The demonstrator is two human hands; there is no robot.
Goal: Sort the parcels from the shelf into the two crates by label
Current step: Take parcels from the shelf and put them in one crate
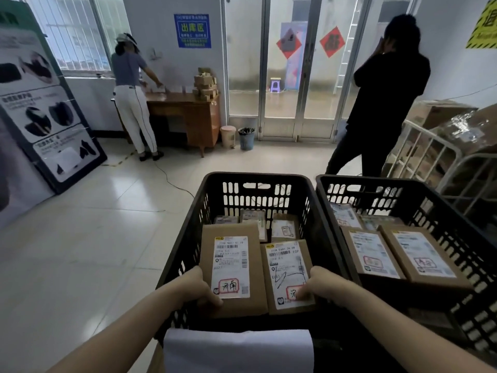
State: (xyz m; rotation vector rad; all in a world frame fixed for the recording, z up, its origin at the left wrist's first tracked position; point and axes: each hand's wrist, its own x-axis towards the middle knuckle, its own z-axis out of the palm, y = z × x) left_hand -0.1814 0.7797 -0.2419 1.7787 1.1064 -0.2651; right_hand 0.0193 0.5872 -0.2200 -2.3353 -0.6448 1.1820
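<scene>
Two black slatted crates stand side by side in front of me, the left crate (185,238) and the right crate (441,208). Both hold several brown cardboard parcels with white labels. My left hand (200,290) grips the near edge of a brown parcel (231,267) inside the left crate. My right hand (318,285) grips the near edge of a second brown parcel (289,273) right beside it, thumb on its label. In the right crate lie flat parcels (419,254) with red-stamped labels. The shelf is out of view.
A white sheet (238,351) hangs over the left crate's near rim. One person (133,98) works at a wooden desk (193,114) far left; another (384,103) stands behind the right crate. A metal cage cart (441,162) of wrapped boxes is at right. A poster board (40,103) leans at left.
</scene>
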